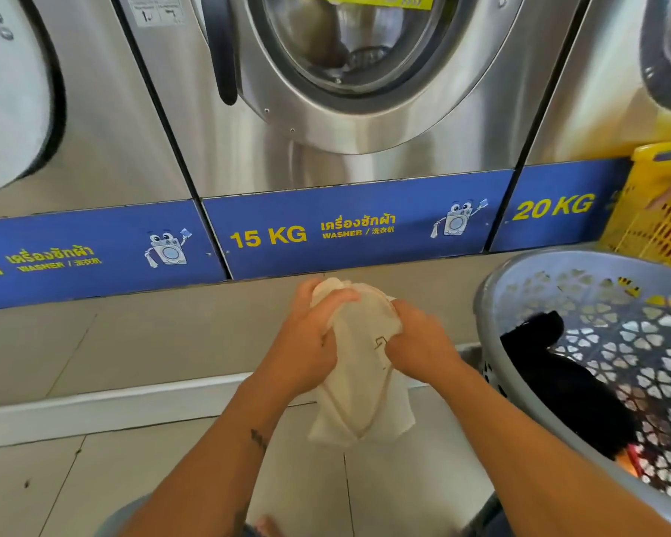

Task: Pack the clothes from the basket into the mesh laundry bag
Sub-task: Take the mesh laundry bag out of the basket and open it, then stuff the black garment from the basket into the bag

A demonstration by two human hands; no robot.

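My left hand [310, 335] and right hand [419, 343] grip the cream cloth [361, 374] mid-frame, fingers closed. The grey basket [520, 381] at right holds a black garment [566, 381].

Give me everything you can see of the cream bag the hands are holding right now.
The cream bag looks like soft, thin fabric; any mesh weave is too fine to make out here. It hangs upright in the air above the tiled floor, in front of the 15 KG washer, left of the grey basket and not touching it. The left hand bunches its top, the right hand grips its right side. A faint brown line marking shows on its front. The lower end hangs loose and creased. Its contents are not visible.
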